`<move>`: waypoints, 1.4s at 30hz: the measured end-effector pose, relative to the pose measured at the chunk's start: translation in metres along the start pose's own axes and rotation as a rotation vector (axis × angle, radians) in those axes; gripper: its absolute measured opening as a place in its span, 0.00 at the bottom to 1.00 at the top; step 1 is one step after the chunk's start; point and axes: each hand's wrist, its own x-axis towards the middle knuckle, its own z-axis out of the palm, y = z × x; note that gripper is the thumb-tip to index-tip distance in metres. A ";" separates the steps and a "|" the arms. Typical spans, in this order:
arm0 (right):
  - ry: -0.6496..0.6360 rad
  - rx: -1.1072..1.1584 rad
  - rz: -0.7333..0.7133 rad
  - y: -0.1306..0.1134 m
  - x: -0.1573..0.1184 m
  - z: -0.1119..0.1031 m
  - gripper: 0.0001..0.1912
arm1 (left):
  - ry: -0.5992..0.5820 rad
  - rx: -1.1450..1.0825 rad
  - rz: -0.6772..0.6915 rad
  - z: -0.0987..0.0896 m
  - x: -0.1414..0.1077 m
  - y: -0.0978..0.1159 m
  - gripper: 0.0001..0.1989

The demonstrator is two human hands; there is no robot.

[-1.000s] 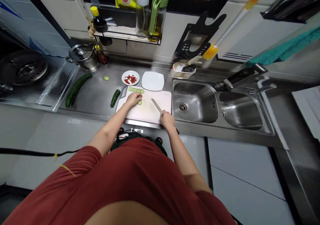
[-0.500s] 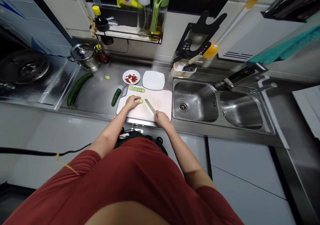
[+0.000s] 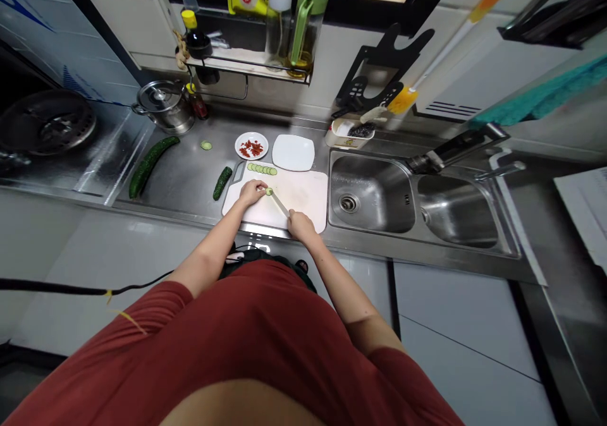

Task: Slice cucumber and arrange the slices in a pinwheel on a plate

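A white cutting board lies on the steel counter. On it, my left hand pinches a small round cucumber slice by its edge. My right hand is closed around the handle of a knife, whose blade tip reaches the slice. Whether the blade has cut into it is too small to tell. A row of several overlapping cucumber slices rests along the board's far edge. Left of the board lies a short piece of cucumber.
Behind the board stand a plate of chopped red pieces and a bare white square plate. A whole cucumber, a cucumber end slice and a steel pot are at left. A double sink adjoins on the right.
My right hand has moved slightly left with the knife, bringing the blade tip from beside the cucumber slice to meet it. My left hand stays in nearly the same place.
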 end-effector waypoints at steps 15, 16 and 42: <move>-0.062 0.003 0.015 -0.007 0.004 0.002 0.15 | 0.017 0.019 -0.006 0.002 0.001 0.000 0.11; -0.064 0.006 0.014 -0.007 0.004 0.001 0.15 | 0.016 0.020 -0.008 0.002 0.001 0.000 0.10; -0.102 0.024 0.031 -0.013 0.023 -0.008 0.15 | 0.023 -0.030 -0.036 0.004 0.001 0.000 0.10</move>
